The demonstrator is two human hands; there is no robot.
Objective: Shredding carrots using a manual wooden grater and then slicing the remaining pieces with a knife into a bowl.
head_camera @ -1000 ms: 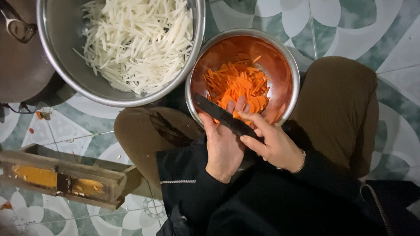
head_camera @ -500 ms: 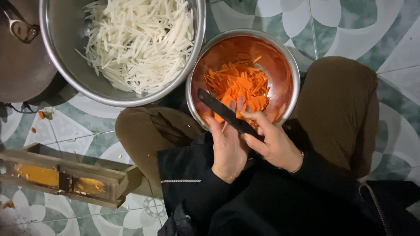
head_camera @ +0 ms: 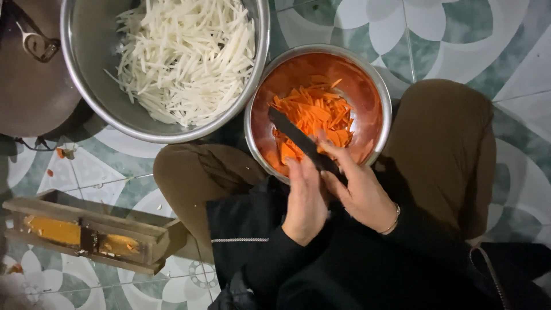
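My right hand (head_camera: 361, 192) is shut on a dark knife (head_camera: 298, 139). Its blade slants up and left over the orange carrot slices (head_camera: 315, 115) in a small steel bowl (head_camera: 383, 95). Beside the right hand, my left hand (head_camera: 304, 204) has its fingers curled under the blade at the bowl's near rim. What it holds is hidden. Both hands are above my lap, between my brown-trousered knees (head_camera: 442, 143).
A large steel bowl (head_camera: 86, 69) of white vegetable strips (head_camera: 183, 57) stands at the upper left, touching the small bowl. A dark pot lid (head_camera: 28, 74) lies at the far left. A wooden slicer (head_camera: 86, 235) with orange residue rests on the patterned floor tiles (head_camera: 470, 34).
The knife blade has slid further up and left over the carrot slices. Both hands have shifted slightly with it. The bowls and the slicer have not moved.
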